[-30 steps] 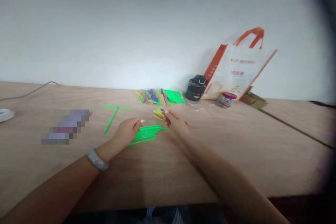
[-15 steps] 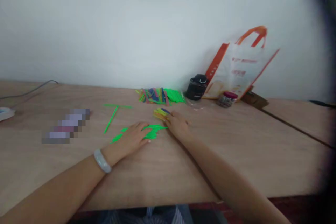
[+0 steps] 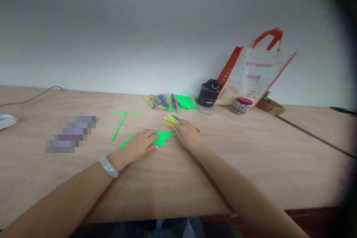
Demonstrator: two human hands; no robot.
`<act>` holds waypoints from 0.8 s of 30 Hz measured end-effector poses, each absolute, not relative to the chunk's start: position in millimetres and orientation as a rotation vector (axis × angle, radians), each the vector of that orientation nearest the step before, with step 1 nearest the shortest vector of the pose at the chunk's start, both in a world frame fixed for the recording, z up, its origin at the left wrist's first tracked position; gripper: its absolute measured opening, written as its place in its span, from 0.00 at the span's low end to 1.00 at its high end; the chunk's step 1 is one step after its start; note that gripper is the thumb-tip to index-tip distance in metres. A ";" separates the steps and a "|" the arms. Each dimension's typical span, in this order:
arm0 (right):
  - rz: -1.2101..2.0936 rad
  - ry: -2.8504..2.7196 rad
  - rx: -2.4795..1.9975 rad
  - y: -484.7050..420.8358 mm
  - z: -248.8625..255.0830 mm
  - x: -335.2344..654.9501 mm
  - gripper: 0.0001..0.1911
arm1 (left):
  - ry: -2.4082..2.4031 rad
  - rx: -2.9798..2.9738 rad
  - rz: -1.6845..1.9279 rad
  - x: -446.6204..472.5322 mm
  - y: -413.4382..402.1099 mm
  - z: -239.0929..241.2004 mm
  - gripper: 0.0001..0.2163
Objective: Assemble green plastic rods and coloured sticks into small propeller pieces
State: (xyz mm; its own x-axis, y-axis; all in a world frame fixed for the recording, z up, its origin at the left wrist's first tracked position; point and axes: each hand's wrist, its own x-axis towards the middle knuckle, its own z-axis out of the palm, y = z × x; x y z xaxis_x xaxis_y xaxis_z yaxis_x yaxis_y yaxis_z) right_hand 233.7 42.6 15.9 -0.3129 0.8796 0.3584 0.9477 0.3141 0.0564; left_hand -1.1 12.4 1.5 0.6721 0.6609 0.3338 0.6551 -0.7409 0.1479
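Note:
My left hand (image 3: 140, 143) lies palm down on a loose pile of bright green sticks (image 3: 162, 139), fingers stretched over them; a pale bangle (image 3: 108, 167) is on that wrist. To its right, my right hand (image 3: 187, 132) rests over a small heap of yellow, orange and purple sticks (image 3: 169, 120). Their ends stick out on both sides of the hand, and its slightly bent fingers touch them without a visible grip. Just beside these fingertips lie the tips of some green sticks. Left of the hands, green sticks form a T shape (image 3: 118, 126) on the table.
Behind the hands is a bag of multicoloured and green sticks (image 3: 167, 102). Farther right stand a black container (image 3: 208, 94), a jar with a dark pink lid (image 3: 241, 106) and a white-and-orange carrier bag (image 3: 258, 70). A blurred-out object (image 3: 73, 134) and a cable (image 3: 36, 99) lie left.
My left hand has shifted slightly up and left over the green sticks. My right hand has barely moved. The wall looks darker.

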 end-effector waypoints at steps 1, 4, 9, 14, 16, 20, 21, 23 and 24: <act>-0.382 -2.328 -1.667 41.3 16.5 233.2 0.13 | 1.138 2.864 0.591 -1.0 12.5 2.2 0.17; -0.381 -2.324 -1.687 39.0 17.5 232.0 0.13 | 1.316 2.833 0.651 -5.8 17.6 8.0 0.18; -0.318 -2.306 -1.699 38.4 18.7 228.8 0.13 | 2.117 2.539 0.556 -39.6 41.3 18.7 0.15; -0.286 -2.289 -1.646 36.0 20.4 225.1 0.13 | 2.334 2.305 0.331 -73.9 59.8 15.3 0.14; -0.243 -2.266 -1.619 35.1 20.7 224.7 0.13 | 2.317 2.292 0.338 -77.1 62.4 14.8 0.13; -0.048 -2.119 -1.471 37.7 19.3 224.8 0.13 | 2.237 2.356 0.469 -64.5 57.8 20.3 0.15; 0.033 -2.054 -1.426 39.3 18.7 224.7 0.14 | 2.162 2.398 0.562 -58.2 54.5 22.3 0.15; 0.234 -1.889 -1.365 42.4 18.3 223.9 0.16 | 1.919 2.498 0.788 -43.3 45.4 25.6 0.14; 0.357 -1.803 -1.346 43.4 18.5 223.3 0.18 | 1.768 2.550 0.877 -35.4 39.9 26.9 0.14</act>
State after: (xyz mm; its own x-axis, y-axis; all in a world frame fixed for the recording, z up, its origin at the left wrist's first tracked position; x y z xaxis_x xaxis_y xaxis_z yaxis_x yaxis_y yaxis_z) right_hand 223.3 43.4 18.5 -0.0739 0.8906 0.4488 0.6522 0.3836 -0.6539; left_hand -35.4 39.9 26.9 0.2519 0.8434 0.4746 0.8883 -0.3961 0.2323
